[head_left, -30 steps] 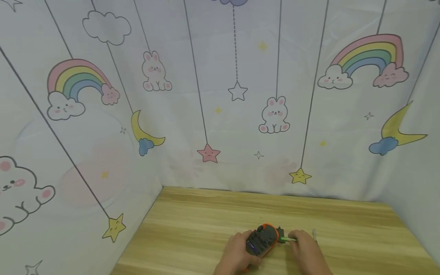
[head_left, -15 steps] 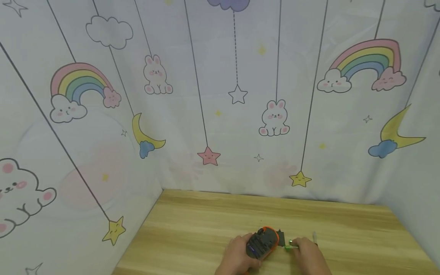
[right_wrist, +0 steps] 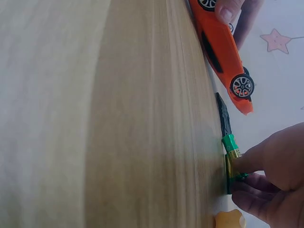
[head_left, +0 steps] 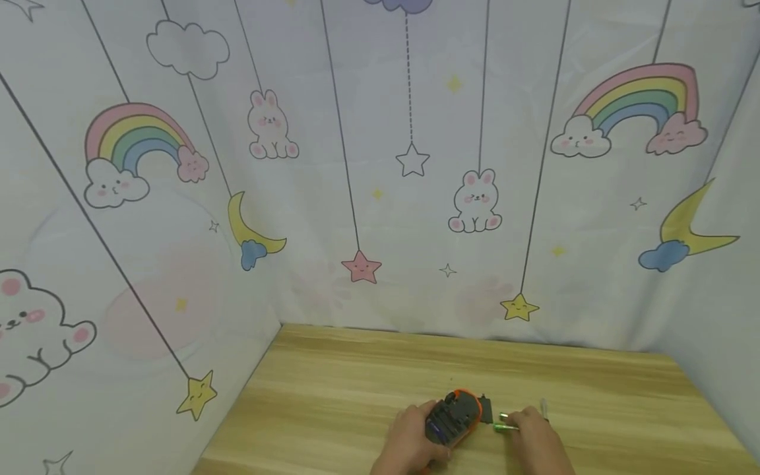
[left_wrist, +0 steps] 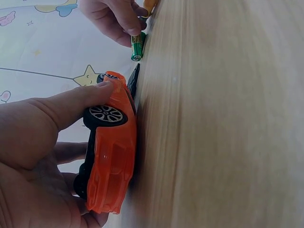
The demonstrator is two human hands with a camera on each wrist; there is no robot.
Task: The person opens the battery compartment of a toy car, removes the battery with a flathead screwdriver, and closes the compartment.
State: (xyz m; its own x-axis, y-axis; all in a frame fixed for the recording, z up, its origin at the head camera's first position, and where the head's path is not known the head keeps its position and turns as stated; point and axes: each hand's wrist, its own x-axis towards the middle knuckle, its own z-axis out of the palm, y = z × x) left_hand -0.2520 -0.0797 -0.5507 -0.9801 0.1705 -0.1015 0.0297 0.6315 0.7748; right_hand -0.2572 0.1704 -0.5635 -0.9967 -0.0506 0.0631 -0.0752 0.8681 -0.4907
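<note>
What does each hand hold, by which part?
Left hand: orange plastic toy car, by its sides. Right hand: green cylindrical battery, by the end away from the car.

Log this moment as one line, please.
left hand: grips orange toy car, underside up | right hand: pinches green battery | table: flat black piece beside car

Soft, even, slightly muted light across the white cartoon-printed fabric wall, faint sheen on the glossy orange plastic toy car, soft shadow beside it on the pale wood-grain tabletop, near grain blurred in the right wrist view.
</note>
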